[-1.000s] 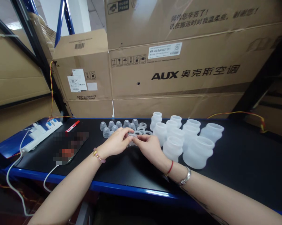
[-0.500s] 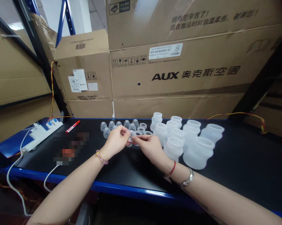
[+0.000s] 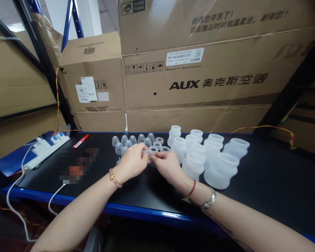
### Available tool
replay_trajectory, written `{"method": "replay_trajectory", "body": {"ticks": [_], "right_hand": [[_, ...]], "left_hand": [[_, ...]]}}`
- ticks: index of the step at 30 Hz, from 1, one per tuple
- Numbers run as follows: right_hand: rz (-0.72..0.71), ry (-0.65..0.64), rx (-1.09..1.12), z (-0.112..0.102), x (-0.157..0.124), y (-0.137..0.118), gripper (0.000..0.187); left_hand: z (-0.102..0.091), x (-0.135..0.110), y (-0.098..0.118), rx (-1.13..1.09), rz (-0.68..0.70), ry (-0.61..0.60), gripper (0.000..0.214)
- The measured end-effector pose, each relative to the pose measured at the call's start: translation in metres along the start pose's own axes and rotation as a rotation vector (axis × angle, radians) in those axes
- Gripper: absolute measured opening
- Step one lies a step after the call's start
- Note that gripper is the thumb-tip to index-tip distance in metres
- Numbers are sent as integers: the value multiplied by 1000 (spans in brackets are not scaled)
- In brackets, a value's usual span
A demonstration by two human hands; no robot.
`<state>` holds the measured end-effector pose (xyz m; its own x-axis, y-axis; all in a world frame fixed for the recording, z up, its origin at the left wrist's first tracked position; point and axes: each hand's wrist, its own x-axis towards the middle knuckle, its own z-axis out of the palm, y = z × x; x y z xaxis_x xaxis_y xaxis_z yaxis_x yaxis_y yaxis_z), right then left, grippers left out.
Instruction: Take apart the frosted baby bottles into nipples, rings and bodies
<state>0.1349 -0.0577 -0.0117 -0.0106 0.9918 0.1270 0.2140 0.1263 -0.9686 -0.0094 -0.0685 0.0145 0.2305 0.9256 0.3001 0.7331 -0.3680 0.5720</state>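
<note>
1. Frosted plastic sleeves (image 3: 221, 170), waisted and open-mouthed, stand upright in a tight cluster on the right of the black worktop (image 3: 264, 175).
2. Clear plastic domed caps (image 3: 133, 139) sit in loose rows on the far side, left of the sleeves. Clear plastic rings (image 3: 159, 140) lie just beside them, close to the sleeves.
3. The left hand (image 3: 132, 162) and right hand (image 3: 169, 166) are curled, fingers nearly meeting, and pinch a small clear piece (image 3: 148, 156) between them, above the worktop near the rings.
4. Fingers cover much of that piece, so its exact shape is hard to make out.
5. AUX cartons (image 3: 194, 84) stand along the far edge, their contents hidden. On the left lie a red marker (image 3: 81, 141), a white power strip (image 3: 47, 150) and a pixelated flat object (image 3: 78, 164).
</note>
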Motion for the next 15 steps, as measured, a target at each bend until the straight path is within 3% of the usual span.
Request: {"method": "replay_trajectory", "body": {"ticks": [5, 11, 15], "right_hand": [[-7, -18, -104, 0, -2, -3, 23], [-65, -11, -121, 2, 2, 1, 23], [-50, -28, -150, 0, 3, 1, 26]], "left_hand": [[1, -2, 3, 89, 16, 16, 11], [-3, -2, 1, 6, -25, -47, 9], [-7, 0, -3, 23, 10, -78, 20]]}}
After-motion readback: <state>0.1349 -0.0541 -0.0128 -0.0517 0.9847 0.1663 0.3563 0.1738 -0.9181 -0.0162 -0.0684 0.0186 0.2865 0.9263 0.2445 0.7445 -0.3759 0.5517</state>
